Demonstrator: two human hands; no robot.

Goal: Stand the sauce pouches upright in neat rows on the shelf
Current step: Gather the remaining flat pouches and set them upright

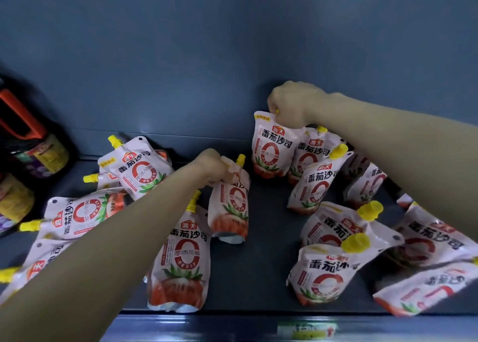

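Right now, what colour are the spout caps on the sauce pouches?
Yellow, clearest in the head view on the front right pouch's cap.

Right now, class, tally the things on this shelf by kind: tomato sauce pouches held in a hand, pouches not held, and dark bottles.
Held pouches: 2, the left-hand pouch in the left hand and the right-hand pouch in the right hand
Loose pouches: 12 clearly seen; scraps at the right may be more
Dark bottles: at least 2, blurred
Total: at least 16

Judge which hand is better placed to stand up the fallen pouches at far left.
Left. The left hand is nearer the fallen pouches; the right hand grips a pouch at the back right.
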